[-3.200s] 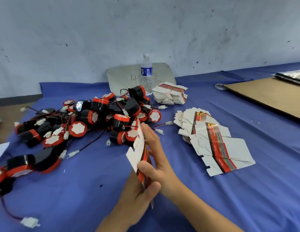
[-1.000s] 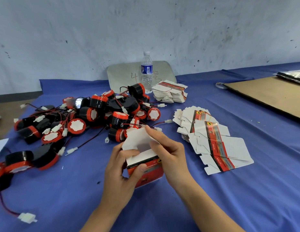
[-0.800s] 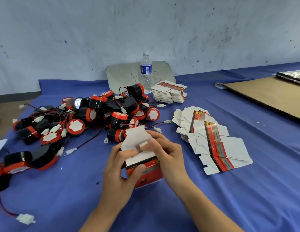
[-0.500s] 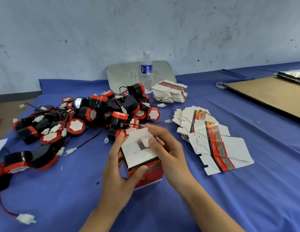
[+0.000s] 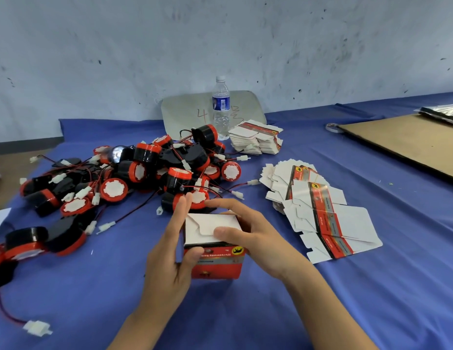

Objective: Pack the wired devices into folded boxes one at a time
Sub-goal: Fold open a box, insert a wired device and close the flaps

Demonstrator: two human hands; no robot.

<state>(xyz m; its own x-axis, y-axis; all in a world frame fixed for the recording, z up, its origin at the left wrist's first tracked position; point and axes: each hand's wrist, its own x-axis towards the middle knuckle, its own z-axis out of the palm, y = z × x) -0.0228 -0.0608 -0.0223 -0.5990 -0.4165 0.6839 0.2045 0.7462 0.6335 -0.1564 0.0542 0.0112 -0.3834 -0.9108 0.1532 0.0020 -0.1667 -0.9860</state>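
CHANGE: end flaps of the box [image 5: 215, 261], standing up half a second ago, now lie flat; this end seems closed | HANDS: left hand [image 5: 170, 258] grips its left side, right hand [image 5: 258, 238] grips its far side, thumb pressing the flaps | CONTENTS: box inside hidden, probably still empty; devices [image 5: 144, 173] heaped just behind; flat boxes [image 5: 321, 215] at right, unfolded

Water bottle [image 5: 221, 107] standing before a grey panel [image 5: 185, 114] leaning on the wall [image 5: 220, 34], brown cardboard sheet [image 5: 402, 142] lying on the bench [image 5: 372, 299]
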